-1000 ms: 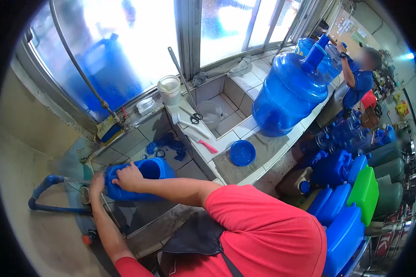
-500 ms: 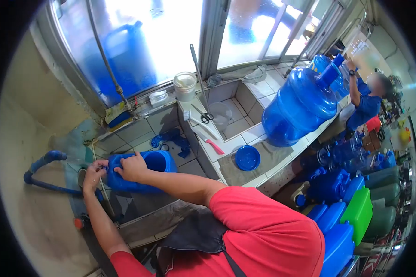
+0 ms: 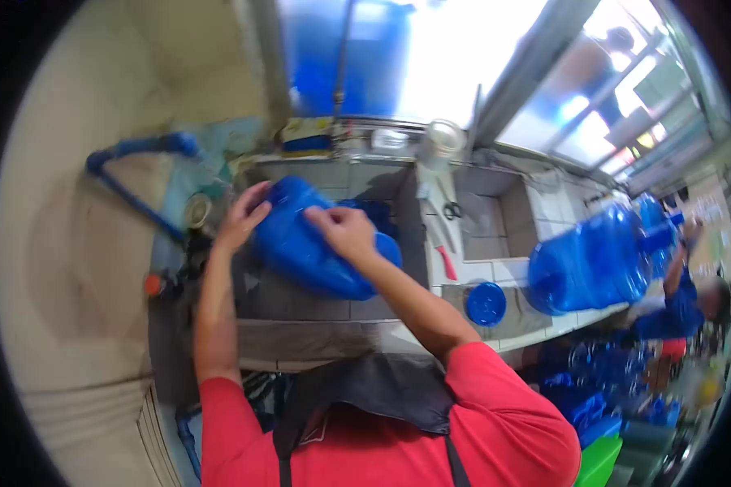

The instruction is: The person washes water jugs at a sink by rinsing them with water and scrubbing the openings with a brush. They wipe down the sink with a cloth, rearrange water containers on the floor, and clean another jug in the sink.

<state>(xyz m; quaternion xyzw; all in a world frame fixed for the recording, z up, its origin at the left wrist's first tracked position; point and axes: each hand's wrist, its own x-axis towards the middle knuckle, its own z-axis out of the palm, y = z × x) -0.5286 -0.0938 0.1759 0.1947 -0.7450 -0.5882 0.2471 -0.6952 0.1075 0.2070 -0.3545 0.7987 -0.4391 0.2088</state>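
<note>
A blue plastic water container [image 3: 300,256] is tilted over the tiled sink basin [image 3: 256,174], its wide round end towards the lower right. My left hand [image 3: 242,219] grips its upper left end, thumb and fingers closed against the edge. On its upper side lies my right hand [image 3: 348,235], with fingers curled onto the plastic; whether a handle is under them is hidden. Behind the container, some dark blue item [image 3: 374,213] lies partly covered in the basin.
A blue pipe [image 3: 138,148] juts from the left wall. Scissors [image 3: 452,211], a pink-handled knife [image 3: 446,261] and a blue round lid [image 3: 486,304] lie on the ledge. A large blue water bottle [image 3: 585,260] rests at right. A person in blue [image 3: 678,308] works beyond.
The container has turned, its round end swinging lower right, and both hands have moved with it. My view has swung left, so the surroundings appear shifted right.
</note>
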